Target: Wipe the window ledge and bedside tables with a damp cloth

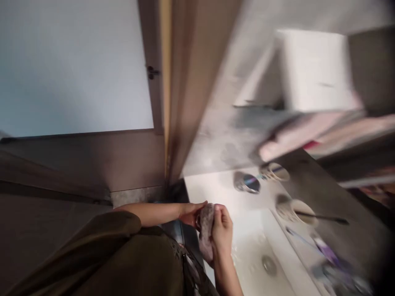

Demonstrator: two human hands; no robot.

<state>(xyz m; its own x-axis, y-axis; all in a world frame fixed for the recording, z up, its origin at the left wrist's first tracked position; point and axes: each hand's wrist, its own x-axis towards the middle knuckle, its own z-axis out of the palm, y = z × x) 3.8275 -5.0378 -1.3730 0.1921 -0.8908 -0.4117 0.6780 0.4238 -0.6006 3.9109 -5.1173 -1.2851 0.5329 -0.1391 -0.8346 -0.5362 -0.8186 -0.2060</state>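
Observation:
My left hand (189, 214) comes in from the left and grips the edge of a crumpled grey-mauve cloth (206, 235). My right hand (222, 232) rises from below and presses its fingers around the same cloth. The two hands nearly meet at its top, and the cloth hangs between them. Directly beneath them lies a white sink basin (256, 255), with a metal drain (269, 265) at its bottom. Water droplets are scattered on the basin wall.
Two ceramic cups (296, 211) stand on a grey counter (336, 213) beyond the sink, with a black-handled utensil (324, 218) across one. A round metal dish (247, 183) sits nearby. Blurred purple items (328, 251) lie lower right; pink towels (308, 135) are above. A door (74, 65) stands left.

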